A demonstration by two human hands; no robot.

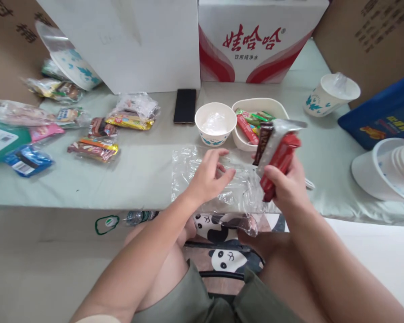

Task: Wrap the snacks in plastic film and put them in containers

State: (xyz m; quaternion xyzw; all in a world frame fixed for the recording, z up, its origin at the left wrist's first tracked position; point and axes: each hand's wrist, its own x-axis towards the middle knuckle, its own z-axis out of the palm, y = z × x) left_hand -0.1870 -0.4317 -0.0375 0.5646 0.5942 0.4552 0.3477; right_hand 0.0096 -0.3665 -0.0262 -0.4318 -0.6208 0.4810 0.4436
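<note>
Several wrapped snack bars [278, 158], in red, silver and dark brown wrappers, are gripped together in my right hand [291, 181]. They are held up just in front of a white plastic tub [278, 106] that contains red and green packets [248, 128]. My left hand [210, 175] holds nothing, its fingers apart and slightly curled, above a clear plastic bag [185, 172] spread flat on the table. Just beyond that hand stands a white paper bowl [215, 117] with crumpled clear plastic inside.
A black phone [185, 106] lies before the white boxes [256, 49]. Packaged snacks [94, 149] are scattered on the left, near a green container [3, 139]. To the right are a paper cup [330, 96], a blue bag [380, 112] and a white tub [373, 172]. The table's front edge [70, 207] runs above my legs.
</note>
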